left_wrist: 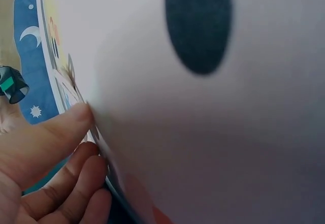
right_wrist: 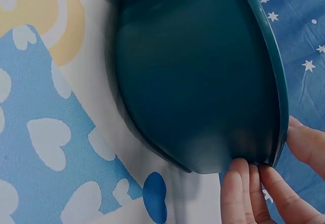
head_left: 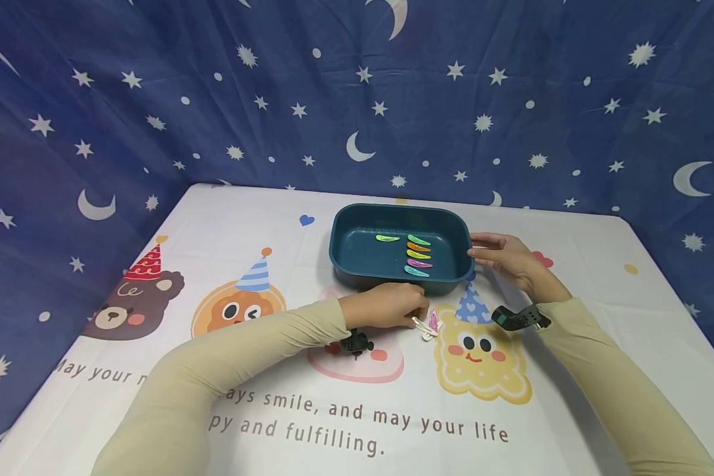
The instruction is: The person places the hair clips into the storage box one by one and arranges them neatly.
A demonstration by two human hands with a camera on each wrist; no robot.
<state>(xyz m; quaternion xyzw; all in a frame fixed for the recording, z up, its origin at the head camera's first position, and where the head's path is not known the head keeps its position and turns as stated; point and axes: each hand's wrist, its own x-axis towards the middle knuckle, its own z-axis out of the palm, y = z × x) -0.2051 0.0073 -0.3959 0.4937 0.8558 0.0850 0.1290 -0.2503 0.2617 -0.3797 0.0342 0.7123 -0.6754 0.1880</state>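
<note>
A dark teal plastic basin [head_left: 365, 261] stands on the table with several colourful snap hair clips inside. Most form a column toward its right side, among them an orange clip [head_left: 418, 247] and a pink clip [head_left: 419, 264]; a light green clip [head_left: 387, 238] lies apart to the left. My right hand [head_left: 512, 261] holds the basin's right end by the rim, thumb [right_wrist: 307, 145] at the edge and fingers on the outer wall. In front of the basin, my left hand [head_left: 387, 305] reaches down to a small pile of white and pink clips [head_left: 426, 328]. In the left wrist view, thumb [left_wrist: 76, 117] and fingers are apart beside the pile.
A white tablecloth [head_left: 565, 264] with printed cartoon figures and lettering covers the table. Behind and at the sides hangs a blue curtain [head_left: 309, 66] with stars and moons. Each wrist wears a black camera, such as the right one [head_left: 514, 318].
</note>
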